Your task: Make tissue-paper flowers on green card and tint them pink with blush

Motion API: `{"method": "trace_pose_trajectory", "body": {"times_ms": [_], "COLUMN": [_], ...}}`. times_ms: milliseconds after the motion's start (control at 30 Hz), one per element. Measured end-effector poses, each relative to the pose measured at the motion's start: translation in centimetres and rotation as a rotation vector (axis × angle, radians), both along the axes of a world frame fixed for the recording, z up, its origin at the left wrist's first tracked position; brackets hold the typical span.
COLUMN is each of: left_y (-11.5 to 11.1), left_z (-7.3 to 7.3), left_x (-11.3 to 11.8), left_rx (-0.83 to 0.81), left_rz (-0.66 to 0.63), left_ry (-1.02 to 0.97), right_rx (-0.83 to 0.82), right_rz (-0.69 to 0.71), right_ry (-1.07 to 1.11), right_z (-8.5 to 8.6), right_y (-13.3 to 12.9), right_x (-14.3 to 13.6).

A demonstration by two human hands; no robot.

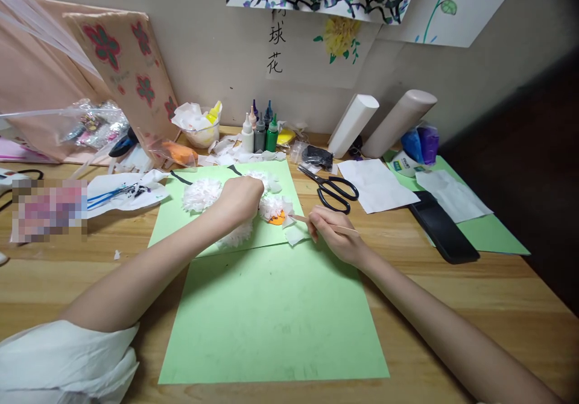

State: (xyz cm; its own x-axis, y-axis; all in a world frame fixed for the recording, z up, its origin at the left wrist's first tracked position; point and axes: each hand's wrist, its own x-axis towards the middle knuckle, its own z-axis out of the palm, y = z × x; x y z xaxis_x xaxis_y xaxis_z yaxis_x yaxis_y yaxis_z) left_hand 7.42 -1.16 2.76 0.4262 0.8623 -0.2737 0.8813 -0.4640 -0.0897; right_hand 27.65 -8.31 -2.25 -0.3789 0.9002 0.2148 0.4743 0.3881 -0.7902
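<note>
Head view: right hand pinches a stick, left hand has a grip I can't tell, and a slip might crumple petals.

A loose, creased white sleeve on the left arm; right forearm bare; hands bare.

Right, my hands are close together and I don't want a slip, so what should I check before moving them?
1. Right hand grips the thin wooden stick: ok.
2. Stick's tip off the bright orange patch: cannot tell.
3. Left hand has a firm hold: cannot tell, its fingertips are hidden.
4. No loose white paper square near the right hand: not ok, one lies close by.
5. Black-handled metal scissors out of both hands: ok.
</note>
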Motion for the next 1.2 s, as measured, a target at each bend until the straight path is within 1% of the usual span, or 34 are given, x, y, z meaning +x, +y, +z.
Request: {"method": "trace_pose_trajectory", "body": {"times_ms": [133,267,400,500,633,767,867,1067,1200], "left_y": [0.0,0.1,0.2,0.2,0.0,-0.1,0.0,0.2,0.2], "left_z": [0.1,0.0,-0.2,-0.1,0.2,0.2,0.2,0.1,-0.1], "left_x": [0.0,0.0,0.0,0.0,0.0,0.1,0.1,0.0,-0.1], "left_rx": [0.005,0.009,0.003,0.000,-0.013,-0.003,-0.003,-0.012,-0.015], "left_rz": [-0.010,-0.024,-0.011,-0.007,-0.016,-0.015,-0.009,-0.014,-0.007], "left_ry": [-0.003,-0.005,-0.011,-0.023,-0.027,-0.025,-0.027,-0.009,-0.010], "right_rx": [-0.012,-0.078,-0.146,-0.140,-0.129,-0.125,-0.102,0.074,0.131], "right_rz": [0.003,-0.052,-0.105,-0.126,-0.144,-0.118,-0.104,-0.044,-0.034], "right_ry": [-0.027,-0.012,0.019,0.010,-0.042,-0.066,-0.046,-0.048,-0.043], "right_z": [0.0,0.0,0.0,0.4,1.4,2.0,1.6,0.0,-0.5], "right_y": [0.7,1.1,1.3,1.5,2.0,2.3,1.7,0.5,0.3], "right_x": [-0.8,-1.3,-1.7,-2.4,-3.4,-3.7,-3.1,-1.4,-0.8]}}
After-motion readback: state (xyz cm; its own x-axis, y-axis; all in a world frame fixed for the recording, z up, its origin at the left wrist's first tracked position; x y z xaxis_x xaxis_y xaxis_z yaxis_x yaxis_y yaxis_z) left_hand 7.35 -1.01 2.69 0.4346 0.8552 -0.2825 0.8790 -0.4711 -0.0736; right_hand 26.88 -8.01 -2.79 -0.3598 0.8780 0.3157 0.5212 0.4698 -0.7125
